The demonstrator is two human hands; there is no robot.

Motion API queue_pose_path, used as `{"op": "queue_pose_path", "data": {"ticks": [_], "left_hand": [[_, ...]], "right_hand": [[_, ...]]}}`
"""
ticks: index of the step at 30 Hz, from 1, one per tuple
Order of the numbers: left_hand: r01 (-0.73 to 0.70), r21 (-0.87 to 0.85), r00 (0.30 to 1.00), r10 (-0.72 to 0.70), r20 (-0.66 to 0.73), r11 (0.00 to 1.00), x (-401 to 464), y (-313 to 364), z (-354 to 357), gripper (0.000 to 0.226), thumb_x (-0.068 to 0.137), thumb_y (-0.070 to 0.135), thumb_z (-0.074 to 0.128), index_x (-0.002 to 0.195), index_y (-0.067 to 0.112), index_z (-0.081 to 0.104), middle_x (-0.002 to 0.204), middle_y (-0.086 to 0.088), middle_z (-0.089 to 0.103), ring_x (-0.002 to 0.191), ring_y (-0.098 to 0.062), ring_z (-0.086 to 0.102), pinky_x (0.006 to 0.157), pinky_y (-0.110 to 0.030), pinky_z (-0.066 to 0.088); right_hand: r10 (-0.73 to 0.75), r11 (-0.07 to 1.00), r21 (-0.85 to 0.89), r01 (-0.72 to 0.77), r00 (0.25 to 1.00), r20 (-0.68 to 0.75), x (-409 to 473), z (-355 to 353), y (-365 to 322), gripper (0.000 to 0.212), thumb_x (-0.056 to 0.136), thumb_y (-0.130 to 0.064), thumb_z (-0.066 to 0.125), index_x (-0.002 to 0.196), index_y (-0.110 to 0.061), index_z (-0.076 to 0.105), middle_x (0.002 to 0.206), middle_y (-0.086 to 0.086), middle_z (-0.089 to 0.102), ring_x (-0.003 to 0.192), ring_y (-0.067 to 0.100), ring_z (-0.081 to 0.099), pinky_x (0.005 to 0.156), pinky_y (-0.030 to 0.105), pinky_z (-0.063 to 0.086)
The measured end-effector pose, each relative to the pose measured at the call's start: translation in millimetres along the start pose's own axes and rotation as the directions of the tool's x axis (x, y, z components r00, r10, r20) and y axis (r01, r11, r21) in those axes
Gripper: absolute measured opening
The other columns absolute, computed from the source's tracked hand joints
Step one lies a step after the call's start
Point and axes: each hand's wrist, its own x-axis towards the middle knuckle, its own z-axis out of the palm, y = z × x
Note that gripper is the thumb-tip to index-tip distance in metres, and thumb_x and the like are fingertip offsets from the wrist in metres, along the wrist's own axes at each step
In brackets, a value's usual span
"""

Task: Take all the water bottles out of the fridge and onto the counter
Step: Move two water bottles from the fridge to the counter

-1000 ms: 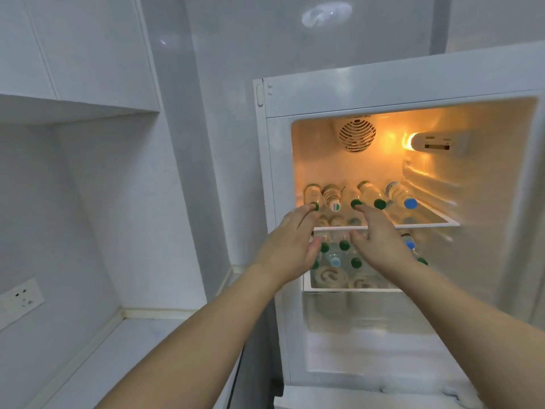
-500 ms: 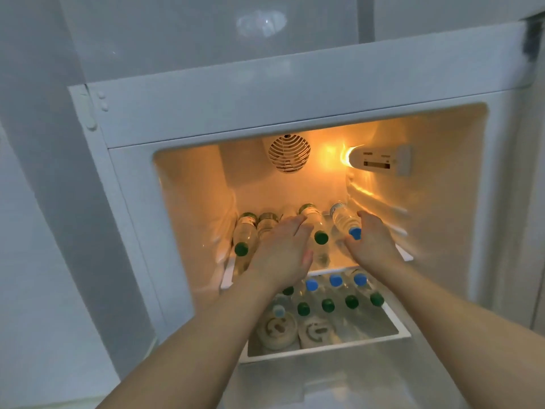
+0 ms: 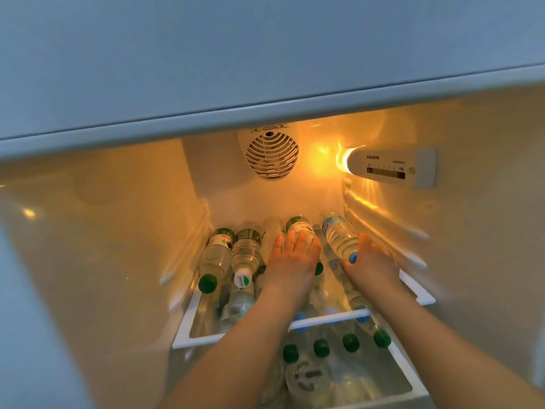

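Task hardly begun — left hand lies flat on a green-capped bottle; right hand cups the blue-capped bottle; all bottles remain in the fridge.

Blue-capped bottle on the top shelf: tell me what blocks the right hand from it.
Nothing visible. The right hand is already at the blue-capped bottle, its fingers beside the cap end. The neighbouring green-capped bottle lies apart, under the left hand.

Top shelf bottles: five. Hands: two.
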Motion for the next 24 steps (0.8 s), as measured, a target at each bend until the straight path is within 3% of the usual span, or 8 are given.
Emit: {"op": "queue_pose_path", "data": {"ticks": [6, 12, 17, 20, 24], "left_hand": [[0.002, -0.077, 0.997, -0.008, -0.08, 0.997, 5, -6, 11, 0.059, 0.098, 0.013, 0.044, 0.152, 0.022, 0.022, 0.16, -0.014, 0.015, 0.146, -0.036, 0.016, 0.119, -0.046, 0.013], [-0.048, -0.084, 0.996, 0.042, -0.073, 0.995, 5, -6, 14, 0.064, 0.098, 0.015, 0.044, 0.153, 0.031, 0.015, 0.162, -0.009, 0.011, 0.147, -0.031, 0.016, 0.119, -0.043, 0.015], [-0.053, -0.068, 0.998, 0.05, -0.033, 0.996, 8, -7, 15, 0.062, 0.097, 0.02, 0.049, 0.15, 0.032, 0.021, 0.162, -0.011, 0.01, 0.147, -0.032, 0.017, 0.119, -0.043, 0.018], [-0.066, -0.072, 0.998, 0.066, -0.006, 0.995, 7, -7, 10, 0.06, 0.098, 0.022, 0.048, 0.15, 0.029, 0.021, 0.162, -0.012, 0.01, 0.147, -0.033, 0.018, 0.118, -0.044, 0.019], [-0.116, -0.116, 0.993, 0.114, -0.023, 0.987, -11, -4, -6, 0.047, 0.1, 0.024, 0.045, 0.143, 0.022, 0.027, 0.16, -0.012, 0.014, 0.146, -0.034, 0.018, 0.106, -0.048, 0.038]], "right_hand": [[-0.017, 1.0, 0.009, 0.017, 0.999, -0.044, 7, 5, 2, 0.074, 0.09, -0.045, 0.054, 0.15, -0.017, 0.02, 0.138, 0.011, 0.05, 0.124, 0.032, 0.049, 0.101, 0.043, 0.042], [-0.011, 0.991, 0.135, 0.023, 0.996, -0.092, 4, 4, 1, 0.055, 0.088, -0.048, 0.051, 0.133, -0.018, 0.042, 0.114, 0.008, 0.063, 0.1, 0.031, 0.061, 0.086, 0.043, 0.051], [-0.069, 0.958, 0.267, 0.099, 0.99, -0.119, -2, -2, 2, 0.062, 0.093, -0.047, 0.049, 0.147, -0.027, 0.028, 0.134, 0.008, 0.055, 0.117, 0.032, 0.055, 0.092, 0.041, 0.047], [-0.07, 0.934, 0.337, 0.118, 0.986, -0.152, -12, -8, 2, 0.059, 0.096, -0.045, 0.047, 0.149, -0.028, 0.028, 0.138, 0.006, 0.052, 0.122, 0.031, 0.051, 0.092, 0.041, 0.043], [0.006, 0.936, 0.345, 0.077, 0.972, -0.234, -38, -15, -1, 0.051, 0.097, -0.047, 0.041, 0.14, -0.02, 0.038, 0.118, 0.011, 0.063, 0.106, 0.034, 0.058, 0.084, 0.044, 0.048]]}}
